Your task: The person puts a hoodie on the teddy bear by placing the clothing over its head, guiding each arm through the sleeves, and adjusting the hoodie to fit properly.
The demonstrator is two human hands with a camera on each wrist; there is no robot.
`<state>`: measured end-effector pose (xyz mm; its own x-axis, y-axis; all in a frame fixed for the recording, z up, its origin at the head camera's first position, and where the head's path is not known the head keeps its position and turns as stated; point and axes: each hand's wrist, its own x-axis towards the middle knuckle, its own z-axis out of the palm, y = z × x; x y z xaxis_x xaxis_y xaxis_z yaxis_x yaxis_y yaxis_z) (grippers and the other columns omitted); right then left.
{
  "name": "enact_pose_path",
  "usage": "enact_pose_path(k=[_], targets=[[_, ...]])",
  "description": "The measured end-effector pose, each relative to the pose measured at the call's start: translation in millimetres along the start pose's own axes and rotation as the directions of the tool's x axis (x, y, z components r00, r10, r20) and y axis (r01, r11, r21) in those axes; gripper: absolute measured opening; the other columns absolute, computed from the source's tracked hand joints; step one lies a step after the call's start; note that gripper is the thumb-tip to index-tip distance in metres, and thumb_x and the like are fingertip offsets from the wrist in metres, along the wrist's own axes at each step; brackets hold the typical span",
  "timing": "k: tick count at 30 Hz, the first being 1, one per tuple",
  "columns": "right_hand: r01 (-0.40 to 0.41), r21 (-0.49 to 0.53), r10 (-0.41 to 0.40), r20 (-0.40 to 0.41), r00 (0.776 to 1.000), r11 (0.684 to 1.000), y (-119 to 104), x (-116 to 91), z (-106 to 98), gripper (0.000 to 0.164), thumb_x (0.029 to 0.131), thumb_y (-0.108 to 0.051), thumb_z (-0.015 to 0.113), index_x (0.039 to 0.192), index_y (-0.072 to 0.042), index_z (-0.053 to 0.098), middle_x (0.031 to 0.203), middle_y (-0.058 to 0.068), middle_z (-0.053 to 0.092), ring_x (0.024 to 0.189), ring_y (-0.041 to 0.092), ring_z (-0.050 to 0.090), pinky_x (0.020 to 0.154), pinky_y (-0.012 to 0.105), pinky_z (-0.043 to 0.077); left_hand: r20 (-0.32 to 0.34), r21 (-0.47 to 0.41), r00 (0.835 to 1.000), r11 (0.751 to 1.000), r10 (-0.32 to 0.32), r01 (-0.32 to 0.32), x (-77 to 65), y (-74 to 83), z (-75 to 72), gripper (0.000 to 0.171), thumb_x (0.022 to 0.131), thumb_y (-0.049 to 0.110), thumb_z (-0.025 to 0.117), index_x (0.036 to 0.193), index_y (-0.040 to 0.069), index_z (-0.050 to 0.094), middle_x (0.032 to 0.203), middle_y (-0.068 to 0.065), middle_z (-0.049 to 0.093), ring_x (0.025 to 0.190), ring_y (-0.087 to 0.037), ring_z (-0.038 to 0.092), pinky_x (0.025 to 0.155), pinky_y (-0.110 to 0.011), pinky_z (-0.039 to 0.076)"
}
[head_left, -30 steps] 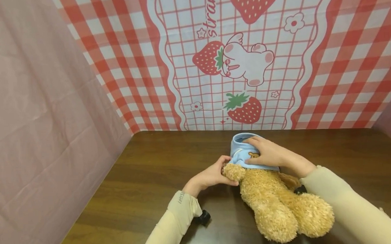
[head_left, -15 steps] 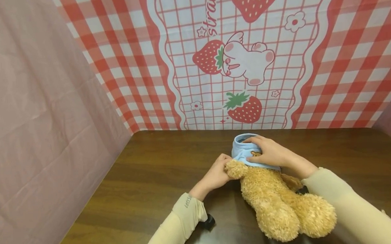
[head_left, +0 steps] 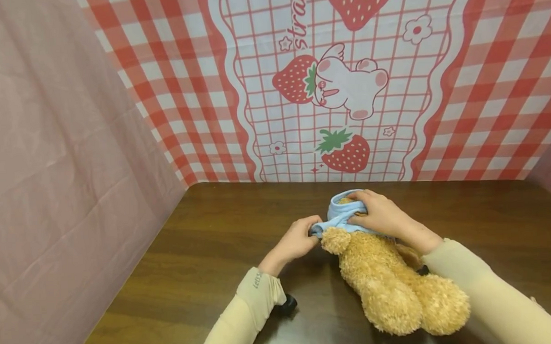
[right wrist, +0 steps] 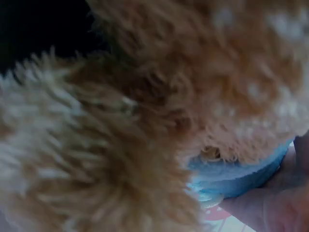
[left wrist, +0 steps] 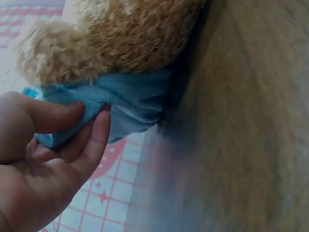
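A tan, curly-furred teddy bear (head_left: 374, 264) lies on the table with its feet toward me. A small light-blue shirt (head_left: 340, 219) covers its head end, and some tan fur shows inside the collar. My left hand (head_left: 293, 243) pinches the shirt's edge beside the bear's stubby arm (head_left: 336, 239). In the left wrist view, thumb and fingers of that left hand (left wrist: 53, 140) meet on the blue cloth (left wrist: 137, 94). My right hand (head_left: 383, 216) grips the shirt near the collar, fingers at its opening. Fur fills most of the right wrist view, where the right thumb (right wrist: 260, 205) meets the cloth.
The dark wooden table (head_left: 205, 255) extends to both sides of the bear. Behind it hangs a red-and-white checked strawberry cloth (head_left: 273, 116), and a pink curtain (head_left: 70, 174) hangs on the left. A black wrist device (head_left: 286, 304) sits under my left sleeve.
My left hand let go of the bear's arm and now pinches the blue shirt, pulling its edge out leftward. Fur now shows in the collar; the right hand keeps its grip.
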<state>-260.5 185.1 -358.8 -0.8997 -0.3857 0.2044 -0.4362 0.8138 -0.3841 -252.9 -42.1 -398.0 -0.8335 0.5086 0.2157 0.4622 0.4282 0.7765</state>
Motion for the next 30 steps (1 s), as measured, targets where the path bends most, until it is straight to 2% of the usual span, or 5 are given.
enact_pose_path(k=[8, 14, 20, 25, 30], targets=[[-0.034, 0.05, 0.035, -0.024, 0.999, 0.998, 7.8, -3.5, 3.5, 0.063, 0.078, -0.042, 0.067, 0.125, -0.003, 0.049, 0.116, 0.02, 0.055, 0.099, 0.036, 0.055, 0.078, 0.049, 0.044, 0.181, -0.208, 0.982, 0.974, -0.049, 0.087, -1.5, -3.8, -3.7, 0.014, 0.075, -0.014, 0.051, 0.082, -0.001, 0.05, 0.071, 0.002, 0.043, 0.066, -0.009, 0.041, 0.06, -0.019, 0.034], [-0.037, 0.089, 0.04, -0.029, 0.999, 0.995, 18.4, -8.1, 0.1, 0.075, 0.075, -0.054, 0.066, 0.129, -0.005, 0.046, 0.121, 0.019, 0.052, 0.105, 0.034, 0.052, 0.082, 0.05, 0.042, 0.0, -0.16, 0.985, 0.972, -0.175, 0.173, 1.1, 8.7, -14.5, 0.021, 0.08, -0.007, 0.051, 0.099, 0.0, 0.055, 0.093, -0.009, 0.058, 0.085, -0.016, 0.052, 0.069, -0.023, 0.041], [0.006, 0.224, 0.007, -0.058, 0.998, 0.975, 23.0, -17.9, -7.1, 0.063, 0.082, -0.045, 0.062, 0.13, -0.007, 0.044, 0.127, 0.014, 0.048, 0.114, 0.034, 0.046, 0.089, 0.052, 0.038, -0.105, -0.097, 0.992, 0.993, -0.074, 0.064, 11.9, 31.7, -30.9, 0.022, 0.087, 0.006, 0.054, 0.109, 0.007, 0.056, 0.112, -0.008, 0.059, 0.104, -0.021, 0.056, 0.082, -0.028, 0.046], [-0.008, 0.358, 0.033, -0.066, 0.997, 0.934, 32.7, -25.3, -12.5, 0.053, 0.094, -0.03, 0.049, 0.135, -0.001, 0.033, 0.132, 0.022, 0.034, 0.12, 0.041, 0.035, 0.093, 0.056, 0.032, 0.037, 0.13, 0.997, 0.989, 0.069, -0.073, 24.1, 60.2, -33.7, 0.032, 0.089, 0.018, 0.057, 0.12, 0.011, 0.052, 0.12, -0.002, 0.054, 0.113, -0.016, 0.05, 0.093, -0.027, 0.041], [-0.206, 0.466, 0.177, 0.107, 0.978, 0.86, 41.8, -29.6, -12.3, 0.06, 0.099, -0.035, 0.028, 0.135, 0.012, 0.02, 0.133, 0.036, 0.027, 0.12, 0.05, 0.033, 0.093, 0.056, 0.034, 0.257, 0.327, 0.962, 0.929, 0.089, -0.173, 37.1, 83.3, -18.0, 0.048, 0.09, 0.029, 0.056, 0.133, 0.013, 0.043, 0.134, 0.0, 0.042, 0.124, -0.016, 0.039, 0.099, -0.028, 0.037]])
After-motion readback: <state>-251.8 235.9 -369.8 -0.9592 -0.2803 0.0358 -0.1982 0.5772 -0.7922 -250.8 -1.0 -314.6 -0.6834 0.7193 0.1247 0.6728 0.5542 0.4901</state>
